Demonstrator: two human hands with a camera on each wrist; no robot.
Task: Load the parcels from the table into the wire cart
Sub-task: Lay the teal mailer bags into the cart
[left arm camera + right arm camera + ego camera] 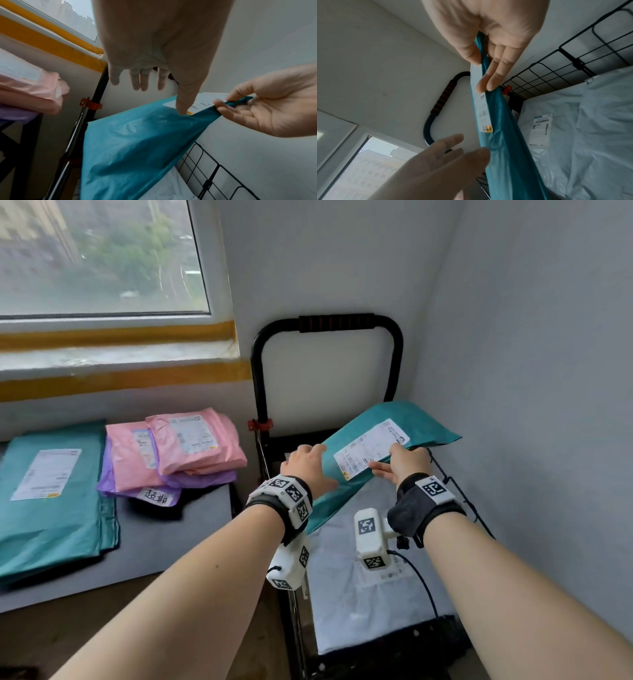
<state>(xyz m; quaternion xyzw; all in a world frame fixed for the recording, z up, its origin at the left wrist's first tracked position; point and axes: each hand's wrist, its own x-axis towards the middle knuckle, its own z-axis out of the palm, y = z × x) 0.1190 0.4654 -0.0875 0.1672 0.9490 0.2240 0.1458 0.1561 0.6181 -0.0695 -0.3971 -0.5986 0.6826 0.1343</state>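
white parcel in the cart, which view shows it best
The right wrist view: the white parcel lies plain in the wire cart, label readable as a label. The head view shows it partly hidden by the wrist cameras. The left wrist view catches only a sliver beneath the teal parcel.

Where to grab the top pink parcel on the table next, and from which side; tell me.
Take the top pink parcel by its right short edge, the end nearest the cart, coming in from the right with thumb on top and fingers under. It lies flat on the pile, and that edge overhangs the purple parcel beneath, so fingers should slip under there without disturbing the stack.
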